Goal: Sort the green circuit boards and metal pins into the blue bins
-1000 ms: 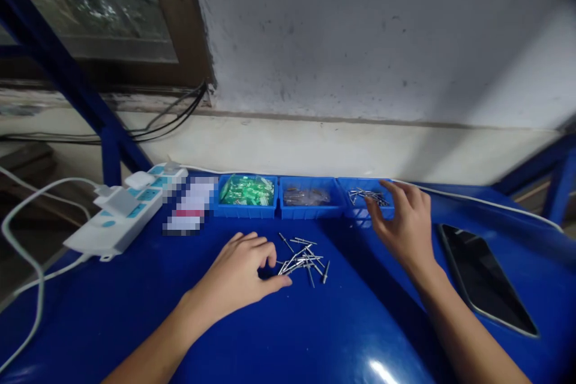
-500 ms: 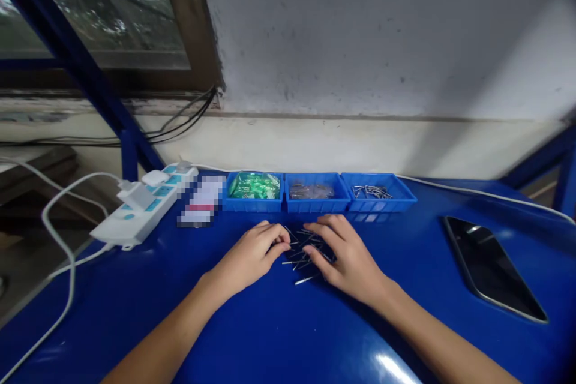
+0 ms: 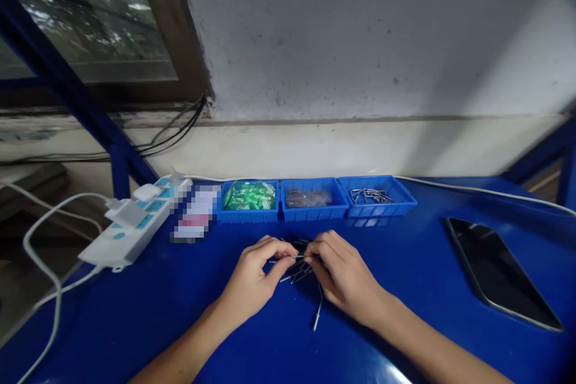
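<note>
Over the blue table, my left hand (image 3: pixel 254 273) and my right hand (image 3: pixel 344 270) meet fingertip to fingertip. Between them a thin metal blind rivet (image 3: pixel 300 257) is pinched, its ends hidden by the fingers. Under and behind the fingers lies a loose pile of blind rivets (image 3: pixel 291 278), partly covered by my hands. One more blind rivet (image 3: pixel 316 317) lies apart, nearer to me, with its thicker end towards me.
Three blue bins stand along the back: one with green packets (image 3: pixel 249 196), one with a clear bag (image 3: pixel 308 198), one with rivets (image 3: pixel 369 195). A power strip (image 3: pixel 135 222) with white cables is at left, a phone (image 3: pixel 504 273) at right.
My hands have come together and closed on a blind rivet between their fingertips; my right hand was spread over the pile before. One rivet now lies nearer to me. The view has shifted slightly.
</note>
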A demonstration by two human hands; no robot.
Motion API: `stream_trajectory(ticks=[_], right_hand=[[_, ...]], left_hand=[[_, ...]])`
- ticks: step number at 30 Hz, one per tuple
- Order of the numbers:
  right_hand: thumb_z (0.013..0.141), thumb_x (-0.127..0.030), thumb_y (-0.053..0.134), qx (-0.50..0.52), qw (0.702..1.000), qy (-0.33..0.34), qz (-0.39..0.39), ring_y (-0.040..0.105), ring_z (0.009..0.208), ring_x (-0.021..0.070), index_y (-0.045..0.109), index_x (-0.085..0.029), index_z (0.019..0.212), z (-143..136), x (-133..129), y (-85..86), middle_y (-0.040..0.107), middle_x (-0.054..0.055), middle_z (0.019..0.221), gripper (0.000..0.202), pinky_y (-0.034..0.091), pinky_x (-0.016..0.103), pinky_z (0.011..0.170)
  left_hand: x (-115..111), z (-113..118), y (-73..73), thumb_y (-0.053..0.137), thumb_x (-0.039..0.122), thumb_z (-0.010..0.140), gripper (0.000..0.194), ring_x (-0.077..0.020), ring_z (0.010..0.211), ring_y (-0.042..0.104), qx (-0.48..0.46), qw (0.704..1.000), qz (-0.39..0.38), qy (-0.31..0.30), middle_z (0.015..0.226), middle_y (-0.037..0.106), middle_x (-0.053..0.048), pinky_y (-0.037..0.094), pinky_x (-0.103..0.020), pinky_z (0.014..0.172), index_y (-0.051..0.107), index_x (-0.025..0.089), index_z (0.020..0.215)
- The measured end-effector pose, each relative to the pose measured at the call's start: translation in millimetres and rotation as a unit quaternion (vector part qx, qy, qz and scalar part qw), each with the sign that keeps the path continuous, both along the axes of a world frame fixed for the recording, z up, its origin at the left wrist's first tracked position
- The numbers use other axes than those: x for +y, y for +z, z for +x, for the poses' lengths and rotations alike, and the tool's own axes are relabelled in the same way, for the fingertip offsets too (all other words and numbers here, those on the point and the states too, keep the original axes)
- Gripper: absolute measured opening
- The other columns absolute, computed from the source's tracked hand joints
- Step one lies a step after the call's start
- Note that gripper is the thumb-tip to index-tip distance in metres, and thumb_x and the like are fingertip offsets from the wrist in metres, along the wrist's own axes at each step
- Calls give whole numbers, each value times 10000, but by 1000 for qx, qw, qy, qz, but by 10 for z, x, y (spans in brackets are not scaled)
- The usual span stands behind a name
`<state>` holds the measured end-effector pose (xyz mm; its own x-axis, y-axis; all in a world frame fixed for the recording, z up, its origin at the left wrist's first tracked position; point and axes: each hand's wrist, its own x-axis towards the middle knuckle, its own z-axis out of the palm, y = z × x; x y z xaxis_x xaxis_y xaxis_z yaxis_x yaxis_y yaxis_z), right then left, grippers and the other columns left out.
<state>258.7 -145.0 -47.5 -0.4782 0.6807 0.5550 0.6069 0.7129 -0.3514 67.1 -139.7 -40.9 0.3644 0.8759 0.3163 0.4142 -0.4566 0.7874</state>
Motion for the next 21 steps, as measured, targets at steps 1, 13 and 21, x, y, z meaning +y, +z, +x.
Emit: stream_trajectory(ticks=[1, 13, 21], right_hand=[[905, -144, 417, -3, 1000, -3, 6, 463, 711, 163, 505, -171, 878, -14, -3, -8, 558, 53, 797, 96, 382, 300, 629], [924, -157, 389, 24, 998, -45, 23, 448, 670, 155, 493, -178, 873, -9, 19, -71, 542, 46, 752, 118, 381, 279, 601], [924, -216, 418, 1, 999, -26, 19, 479, 696, 156, 512, -177, 900, 28, -4, -21, 550, 52, 789, 104, 406, 288, 632]], left_hand=[[1, -1, 4, 522, 173, 870, 101, -126, 768, 590, 8, 1000, 6, 2, 804, 627, 5, 453, -240, 722, 618, 199, 852], [-28, 40, -8, 533, 204, 863, 78, -124, 749, 607, -25, 999, 8, 46, 807, 634, 9, 465, -232, 708, 556, 204, 938], [-12, 20, -15, 456, 254, 908, 122, -131, 713, 586, 32, 996, 55, 55, 778, 606, -5, 448, -248, 678, 547, 194, 854]])
